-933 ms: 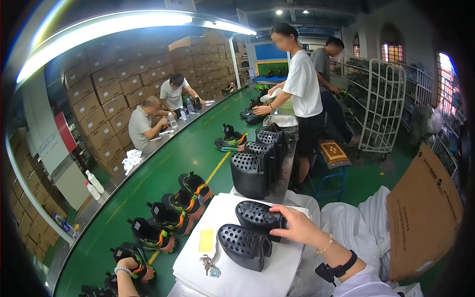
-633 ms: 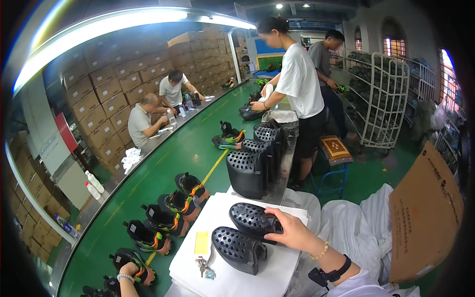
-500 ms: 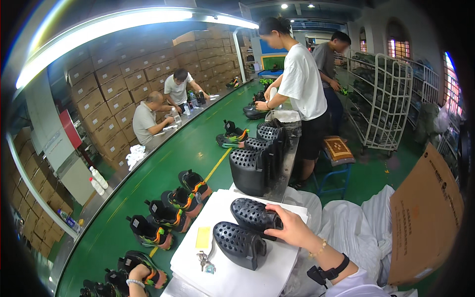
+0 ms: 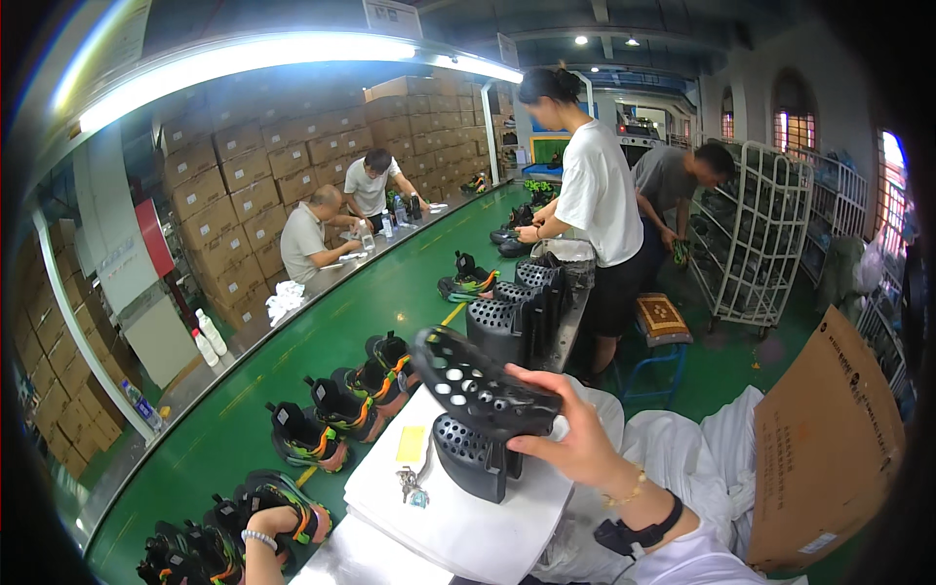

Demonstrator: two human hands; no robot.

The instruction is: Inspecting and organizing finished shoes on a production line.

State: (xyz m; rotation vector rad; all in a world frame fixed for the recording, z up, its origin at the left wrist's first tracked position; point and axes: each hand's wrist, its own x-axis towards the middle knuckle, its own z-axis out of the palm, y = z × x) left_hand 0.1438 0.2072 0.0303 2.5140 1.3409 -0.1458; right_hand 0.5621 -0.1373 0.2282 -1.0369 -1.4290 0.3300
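Above the white sheets [image 4: 468, 551] beside the green work surface [image 4: 234, 414], your right hand [image 4: 582, 444] pinches one end of a black perforated form [image 4: 478, 388] between thumb and fingers, holding it tilted in the air. A second form [image 4: 466, 450] sits below it on the sheets, near some keys [image 4: 409, 486]. At lower left, your left hand [image 4: 276, 523] is at a black shoe [image 4: 310, 515] with orange and green trim; your fingers are mostly hidden, so whether they grip it cannot be told. The step in hand seems to be picking up the form; the next move probably calls for a firm pinch and clearance from the second form.
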